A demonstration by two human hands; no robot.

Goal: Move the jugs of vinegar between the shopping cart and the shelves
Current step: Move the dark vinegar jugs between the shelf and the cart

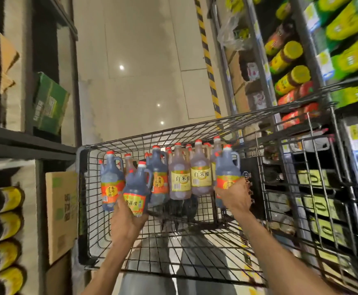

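Head view showed two dark plastic vinegar jugs with red caps and orange labels held over the black wire shopping cart point(195, 133): left hand point(129, 218) wrapped round the left jug point(136, 188), right hand point(234, 199) round the right jug point(227, 169). Full, they looked heavy and slick; moulded handles seemed surer. Pale-labelled jugs point(189, 173) crowded between. Metal shelves point(35, 143) stood near left, stocked racks point(301, 77) right.

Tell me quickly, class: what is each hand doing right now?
Left hand: closed around a dark vinegar jug, held over the shopping cart.
Right hand: closed around another dark vinegar jug.
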